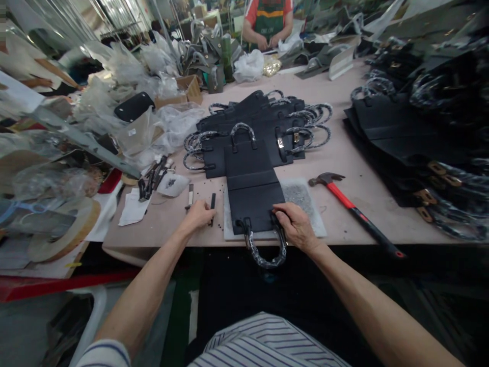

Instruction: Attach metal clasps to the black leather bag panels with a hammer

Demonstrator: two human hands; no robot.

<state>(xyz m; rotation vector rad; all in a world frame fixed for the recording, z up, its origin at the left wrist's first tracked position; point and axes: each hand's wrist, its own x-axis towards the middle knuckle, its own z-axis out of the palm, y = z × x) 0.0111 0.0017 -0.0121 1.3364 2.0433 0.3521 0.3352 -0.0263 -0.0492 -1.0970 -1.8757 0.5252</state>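
A black handbag panel (252, 186) lies flat in front of me, its lower end on a pale stone slab (301, 199). Its near handle (267, 262), wrapped in clear film, hangs over the table edge. My right hand (294, 224) pinches the panel's near right corner beside the handle tab. To the left of the slab, my left hand (198, 215) has its fingers closed on a short dark rod (213, 204), which stands close to upright. Just beyond that hand is a small metal-ended tool (190, 196).
A red-handled claw hammer (351, 206) rests right of the slab. More black panels (252, 117) lie behind, and a tall stack (401, 122) fills the right side. Tools (155, 176) and plastic bags (114, 86) crowd the left. A person (269, 25) works across the table.
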